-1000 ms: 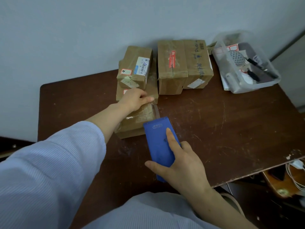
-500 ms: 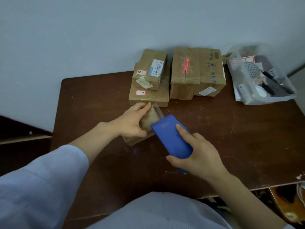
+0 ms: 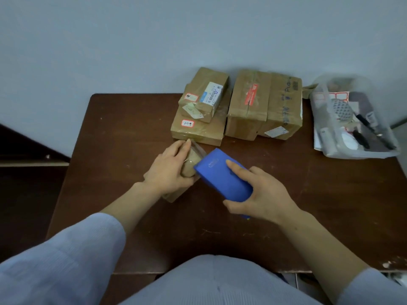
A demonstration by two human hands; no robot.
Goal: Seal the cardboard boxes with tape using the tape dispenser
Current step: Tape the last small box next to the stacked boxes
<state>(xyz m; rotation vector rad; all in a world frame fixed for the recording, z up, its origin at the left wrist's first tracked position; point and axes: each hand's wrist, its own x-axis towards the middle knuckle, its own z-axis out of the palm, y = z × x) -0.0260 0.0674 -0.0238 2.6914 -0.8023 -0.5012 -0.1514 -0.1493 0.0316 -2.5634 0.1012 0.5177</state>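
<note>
table (image 3: 123,137): dark wood, scuffed. sealed boxes (image 3: 264,106) stand at the table's rear edge. at table centre, right hand (image 3: 262,194) grips the blue tape dispenser (image 3: 222,177), forefinger along its top, nose against the small box (image 3: 189,164). left hand (image 3: 169,170) curls over that box, pinning it to the table. judged light, stiff, slick where taped; hold the long sides, clear of the seam.

Table (image 3: 132,133): one.
Cardboard boxes (image 3: 247,106): five; four along the far edge, one small box (image 3: 190,166) nearer the middle.
Tape dispenser (image 3: 222,176): one.
Clear bin (image 3: 356,151): one, far right corner.
Hands: two, left hand (image 3: 169,170) and right hand (image 3: 262,194).
</note>
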